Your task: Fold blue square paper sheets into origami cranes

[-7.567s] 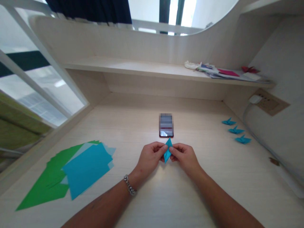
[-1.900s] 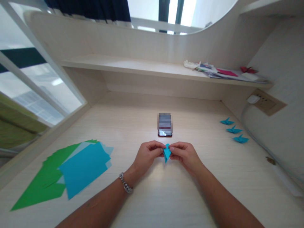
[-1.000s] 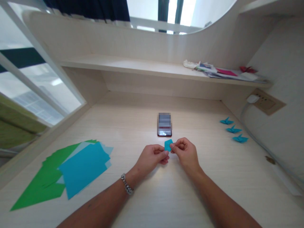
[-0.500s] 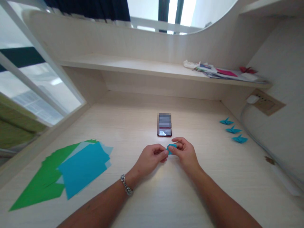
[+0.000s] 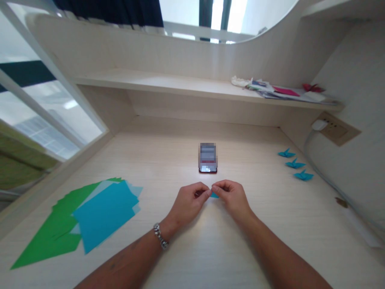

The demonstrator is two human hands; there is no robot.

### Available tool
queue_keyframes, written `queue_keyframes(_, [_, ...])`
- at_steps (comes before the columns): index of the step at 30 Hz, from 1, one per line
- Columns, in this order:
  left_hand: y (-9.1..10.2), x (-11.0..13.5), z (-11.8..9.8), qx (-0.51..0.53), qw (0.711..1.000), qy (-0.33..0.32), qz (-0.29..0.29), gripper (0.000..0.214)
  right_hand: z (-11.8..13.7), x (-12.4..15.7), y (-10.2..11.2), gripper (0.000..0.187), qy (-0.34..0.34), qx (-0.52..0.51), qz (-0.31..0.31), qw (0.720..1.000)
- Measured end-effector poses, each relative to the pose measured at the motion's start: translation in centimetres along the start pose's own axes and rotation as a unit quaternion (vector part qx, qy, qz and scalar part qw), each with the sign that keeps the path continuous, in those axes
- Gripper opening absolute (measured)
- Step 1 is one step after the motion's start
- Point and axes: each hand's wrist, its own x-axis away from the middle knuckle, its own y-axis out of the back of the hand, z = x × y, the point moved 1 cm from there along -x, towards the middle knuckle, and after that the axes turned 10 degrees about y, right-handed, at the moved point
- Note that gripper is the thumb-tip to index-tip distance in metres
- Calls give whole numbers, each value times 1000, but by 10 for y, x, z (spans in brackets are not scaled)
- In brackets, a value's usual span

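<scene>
Between my two hands is a small folded piece of blue paper [image 5: 214, 195], mostly covered by the fingers. My left hand [image 5: 192, 200] pinches its left side between thumb and fingers. My right hand [image 5: 231, 197] pinches it from the right, close against the left fingertips. Just beyond the hands lies a phone [image 5: 207, 170], its screen partly blurred out. On the right of the desk stand three folded blue paper cranes in a slanting row: a far one [image 5: 286, 153], a middle one [image 5: 295, 163] and a near one [image 5: 303, 176].
Blue paper sheets [image 5: 105, 214] overlap green paper sheets [image 5: 39, 245] on the left of the desk [image 5: 168, 140]. A shelf [image 5: 168, 83] crosses the back, with papers [image 5: 285, 92] at its right. A cable [image 5: 327, 176] runs from the wall socket [image 5: 338, 128] along the right side.
The fingers of my right hand have closed in toward the left fingertips, and less of the blue paper shows. The left hand has barely moved.
</scene>
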Motion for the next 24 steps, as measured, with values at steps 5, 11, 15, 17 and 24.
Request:
queue_keyframes(5, [3,0,0,-35,999,-22,4,20,-1,1,0,17,4,2,30,1000])
queue_keyframes(11, [6,-2,4,-82,996,-17,16,17,-6,0,1,15,19,75,107,991])
queue_keyframes(15, [7,-4,3,-71,997,-5,23,17,-5,2,-1,16,40,90,79,992])
queue_keyframes(17, [9,-5,4,-64,998,0,21,17,-6,2,-2,18,25,56,77,995])
queue_keyframes(24, [13,-11,7,28,999,32,8,19,-7,0,-1,16,-19,6,110,994])
